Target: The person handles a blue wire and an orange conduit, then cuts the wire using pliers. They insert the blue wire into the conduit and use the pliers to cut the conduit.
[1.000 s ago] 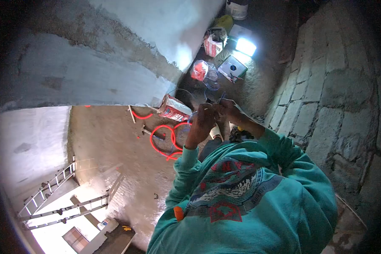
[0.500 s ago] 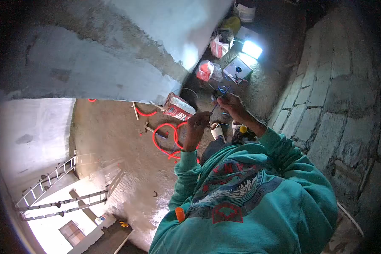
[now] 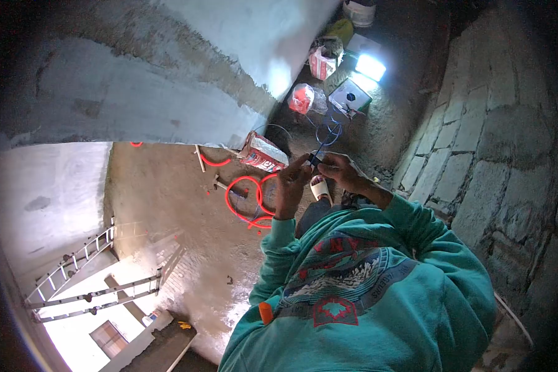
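Note:
My left hand [image 3: 293,184] is closed in a pinch at the end of a blue wire [image 3: 330,132]. My right hand [image 3: 344,172] pinches the same spot from the other side, and the fingertips of both hands nearly meet. Between them shows a small dark piece [image 3: 315,160], too small to name. From there the wire runs in loose loops toward a pale square box [image 3: 351,97] with a round dark hole. Below my hands is a light sandal [image 3: 319,187] on my foot.
Red flexible conduit [image 3: 244,180] lies coiled on the floor, with a hammer [image 3: 222,185] beside it. A red and white sack [image 3: 263,153] leans near the wall corner. A lit work lamp [image 3: 370,67] stands beyond the box. At lower left is a ladder [image 3: 93,304]. A block wall [image 3: 459,167] rises on the right.
My right hand has come down and closer to my left hand. The blue wire's loops now show more fully beyond my hands, and the dark piece appears between my fingertips.

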